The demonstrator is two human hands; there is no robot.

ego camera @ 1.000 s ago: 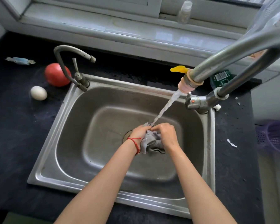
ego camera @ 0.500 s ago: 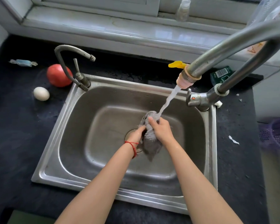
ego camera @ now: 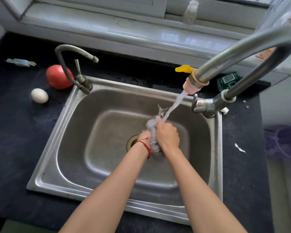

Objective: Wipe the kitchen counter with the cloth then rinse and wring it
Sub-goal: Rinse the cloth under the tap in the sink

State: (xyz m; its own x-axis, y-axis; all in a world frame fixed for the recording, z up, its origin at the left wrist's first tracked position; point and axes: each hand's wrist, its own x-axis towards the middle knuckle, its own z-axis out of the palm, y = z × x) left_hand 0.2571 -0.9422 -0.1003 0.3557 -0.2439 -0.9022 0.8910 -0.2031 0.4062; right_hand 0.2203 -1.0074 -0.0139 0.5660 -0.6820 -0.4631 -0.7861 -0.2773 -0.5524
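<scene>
Over the steel sink [ego camera: 60, 132], we hold the grey cloth [ego camera: 151, 132] bunched between both hands, right under the stream of water [ego camera: 174, 105] running from the big tap [ego camera: 242, 52]. Our right hand [ego camera: 167, 137] is clenched around the cloth's upper part, and the water strikes just at its knuckles and splashes. Our left hand [ego camera: 144, 136], with a red string on the wrist, presses the cloth from the other side; its fingers are mostly hidden, but it grips the same bundle. On the dark counter [ego camera: 15, 132] to the left lie a tomato [ego camera: 57, 77] and an egg [ego camera: 39, 95].
</scene>
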